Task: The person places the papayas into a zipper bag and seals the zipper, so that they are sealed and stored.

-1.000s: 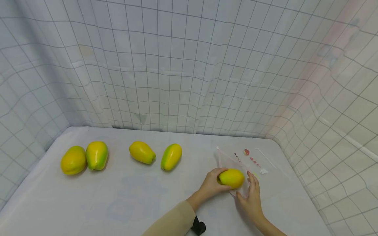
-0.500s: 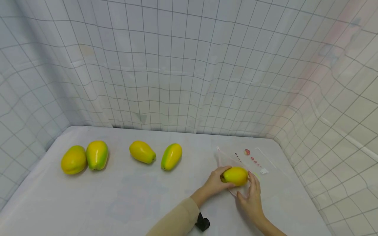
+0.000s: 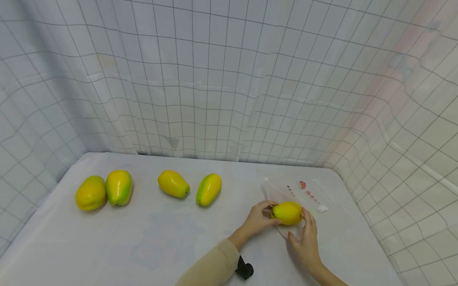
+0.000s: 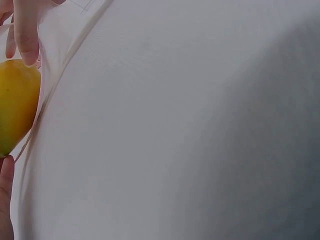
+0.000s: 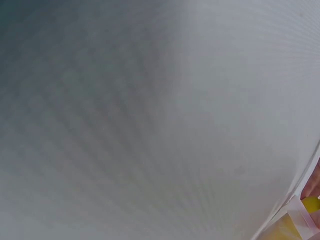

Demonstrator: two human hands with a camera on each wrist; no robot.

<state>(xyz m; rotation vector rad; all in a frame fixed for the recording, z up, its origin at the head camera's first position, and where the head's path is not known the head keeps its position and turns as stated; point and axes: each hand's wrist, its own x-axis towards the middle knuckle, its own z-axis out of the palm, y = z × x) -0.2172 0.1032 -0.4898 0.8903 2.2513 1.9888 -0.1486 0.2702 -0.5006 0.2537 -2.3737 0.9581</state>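
Papaya (image 3: 288, 213) is lying just right of my left grip (image 3: 258, 217), which is clasping its stem end; its long axis is pointing toward my right grip (image 3: 306, 244), spread at the plastic bag (image 3: 277, 194).

On the table (image 3: 150, 246), left end: first fruit (image 3: 91, 193), second fruit (image 3: 119, 187) just beside it. Further right: third fruit (image 3: 173, 184), then fourth fruit (image 3: 209, 190), apart. At right: fifth fruit (image 3: 288, 213) at mouth of bag (image 3: 310, 196), between left hand (image 3: 258, 217) and right hand (image 3: 306, 243). Curtain (image 3: 214, 99) behind.
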